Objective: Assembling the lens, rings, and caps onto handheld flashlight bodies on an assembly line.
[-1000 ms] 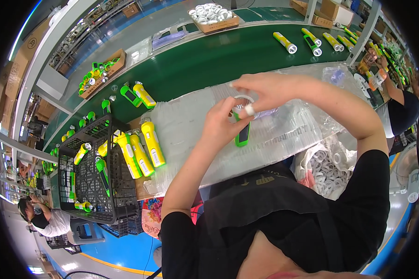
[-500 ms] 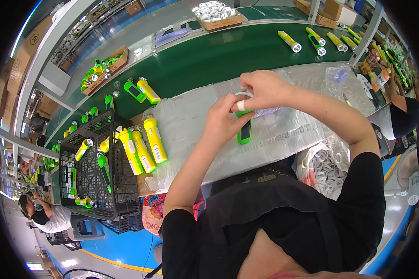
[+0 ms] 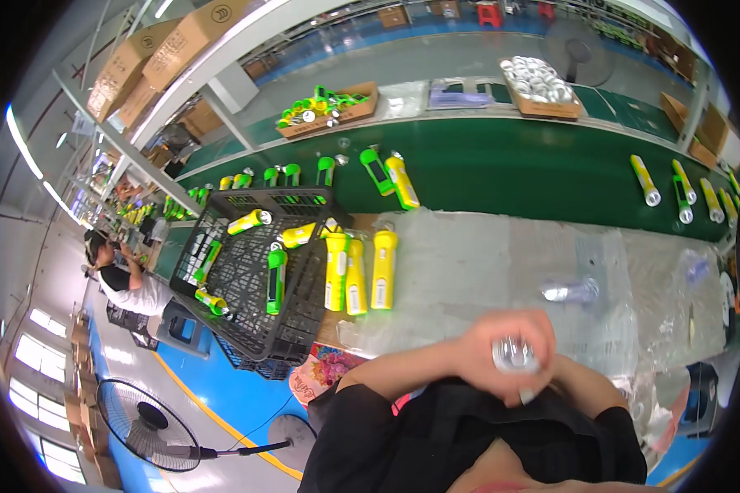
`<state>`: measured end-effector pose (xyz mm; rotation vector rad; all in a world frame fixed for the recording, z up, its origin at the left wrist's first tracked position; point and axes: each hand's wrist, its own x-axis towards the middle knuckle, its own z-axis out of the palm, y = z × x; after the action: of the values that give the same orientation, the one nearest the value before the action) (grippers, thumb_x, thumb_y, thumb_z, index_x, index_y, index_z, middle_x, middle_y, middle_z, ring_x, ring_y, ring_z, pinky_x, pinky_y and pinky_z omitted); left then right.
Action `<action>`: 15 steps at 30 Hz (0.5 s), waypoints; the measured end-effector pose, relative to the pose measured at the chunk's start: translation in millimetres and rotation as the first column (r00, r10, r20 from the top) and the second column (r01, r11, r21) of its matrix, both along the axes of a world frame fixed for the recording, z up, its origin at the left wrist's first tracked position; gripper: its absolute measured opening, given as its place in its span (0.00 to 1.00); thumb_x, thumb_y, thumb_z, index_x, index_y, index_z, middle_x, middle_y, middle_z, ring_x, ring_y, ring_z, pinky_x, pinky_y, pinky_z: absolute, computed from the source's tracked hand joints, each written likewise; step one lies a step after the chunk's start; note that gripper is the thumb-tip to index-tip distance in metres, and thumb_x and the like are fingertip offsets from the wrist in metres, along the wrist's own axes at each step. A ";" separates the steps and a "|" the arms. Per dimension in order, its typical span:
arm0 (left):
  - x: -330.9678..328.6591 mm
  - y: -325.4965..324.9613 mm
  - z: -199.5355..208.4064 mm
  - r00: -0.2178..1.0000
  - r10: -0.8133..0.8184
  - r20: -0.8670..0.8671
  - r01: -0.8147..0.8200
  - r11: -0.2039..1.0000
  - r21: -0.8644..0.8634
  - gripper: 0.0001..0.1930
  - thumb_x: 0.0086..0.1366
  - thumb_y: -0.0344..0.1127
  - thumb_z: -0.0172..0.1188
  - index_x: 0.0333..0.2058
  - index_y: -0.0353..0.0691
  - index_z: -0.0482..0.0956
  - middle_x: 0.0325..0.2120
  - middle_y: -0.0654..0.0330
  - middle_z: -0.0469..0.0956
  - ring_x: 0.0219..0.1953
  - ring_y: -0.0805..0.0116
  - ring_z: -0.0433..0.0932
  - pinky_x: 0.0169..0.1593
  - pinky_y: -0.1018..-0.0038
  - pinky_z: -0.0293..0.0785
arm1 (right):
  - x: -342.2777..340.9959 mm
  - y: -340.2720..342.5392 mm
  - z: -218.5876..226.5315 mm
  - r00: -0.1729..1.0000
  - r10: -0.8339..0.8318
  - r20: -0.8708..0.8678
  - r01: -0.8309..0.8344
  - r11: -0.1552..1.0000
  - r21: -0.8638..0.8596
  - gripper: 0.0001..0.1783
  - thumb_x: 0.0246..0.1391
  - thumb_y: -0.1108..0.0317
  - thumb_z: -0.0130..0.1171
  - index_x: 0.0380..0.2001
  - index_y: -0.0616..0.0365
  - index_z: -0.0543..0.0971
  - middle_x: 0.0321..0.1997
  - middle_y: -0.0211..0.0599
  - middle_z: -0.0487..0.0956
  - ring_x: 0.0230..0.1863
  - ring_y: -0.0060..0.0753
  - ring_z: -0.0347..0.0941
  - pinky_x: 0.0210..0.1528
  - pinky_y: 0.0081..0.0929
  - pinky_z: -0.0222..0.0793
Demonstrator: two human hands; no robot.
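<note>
My left hand (image 3: 501,349) is curled close to my chest, around a flashlight whose round, clear, shiny lens end (image 3: 515,355) faces up. The flashlight's body is hidden by the fingers. A small white band (image 3: 526,397) shows on a finger at the lower side. From the right my right forearm (image 3: 588,384) comes in behind the left hand, and the right hand's fingers are hidden there. Beyond the hands, clear shiny plastic pieces (image 3: 571,290) lie on the plastic-covered work surface (image 3: 469,271). Three yellow flashlights (image 3: 383,271) stand to the left.
A black crate (image 3: 247,320) with several yellow and green flashlights is at the left. Behind runs a green conveyor belt (image 3: 518,164) with more flashlights. Beyond it sit a box of white rings (image 3: 538,86) and a box of green-yellow parts (image 3: 329,111). A pedestal fan (image 3: 152,423) stands lower left.
Both hands have come back from the table toward my chest. The flashlight now points its lens end up, its green body out of sight. My view has turned left.
</note>
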<state>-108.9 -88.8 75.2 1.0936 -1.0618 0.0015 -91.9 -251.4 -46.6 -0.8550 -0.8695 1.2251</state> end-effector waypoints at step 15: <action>203.2 170.2 -62.8 0.349 0.650 0.675 -0.461 -0.509 0.727 0.32 0.56 0.62 0.62 0.56 0.53 0.72 0.34 0.50 0.80 0.36 0.50 0.81 0.40 0.61 0.77 | 332.8 -146.1 55.6 -0.584 0.234 0.777 0.758 0.499 0.419 0.28 0.42 0.76 0.62 0.51 0.46 0.75 0.60 0.35 0.71 0.66 0.46 0.60 0.69 0.44 0.53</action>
<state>94.2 81.5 12.4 2.9975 0.2897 0.1733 240.9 -397.5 9.0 -2.8424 -1.0365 -0.8025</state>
